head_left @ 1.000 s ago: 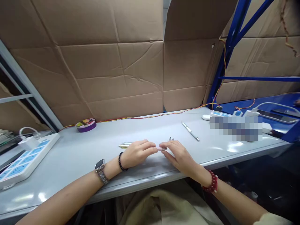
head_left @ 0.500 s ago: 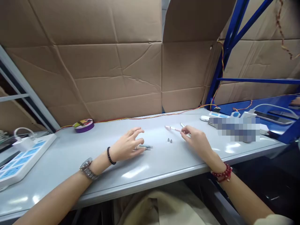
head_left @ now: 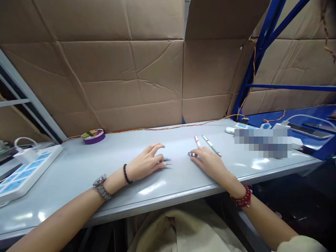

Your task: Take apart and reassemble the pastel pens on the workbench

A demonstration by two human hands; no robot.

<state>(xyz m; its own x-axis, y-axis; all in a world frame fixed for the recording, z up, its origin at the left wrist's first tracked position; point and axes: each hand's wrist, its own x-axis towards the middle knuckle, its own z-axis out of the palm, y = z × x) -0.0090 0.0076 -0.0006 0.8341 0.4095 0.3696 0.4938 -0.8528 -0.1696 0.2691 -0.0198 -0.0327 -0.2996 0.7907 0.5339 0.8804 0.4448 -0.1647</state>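
My right hand (head_left: 208,161) is low over the table, thumb and forefinger closed round one of two small grey cone-shaped tips (head_left: 191,154). The other grey tip (head_left: 188,153) stands just left of those fingers. Beyond the hand lie a pink-and-white pen (head_left: 197,141), its near end hidden by the fingers, and a whitish pen (head_left: 211,145) with a dark end. My left hand (head_left: 147,159) rests with fingers apart over two thin pen cores; the pale blue core (head_left: 167,159) and the white core (head_left: 166,163) poke out to the right, their other ends covered.
A purple roll of tape (head_left: 93,139) sits at the back left. One white power strip (head_left: 51,164) lies at the left edge; chargers, cables and a blurred-out patch (head_left: 262,143) are at the right. Cardboard (head_left: 131,87) walls the back, with wires along its foot.
My right hand has let go of the pink pen, which now lies beside the whitish one, and has come left and nearer to a grey tip. My left hand has barely moved.
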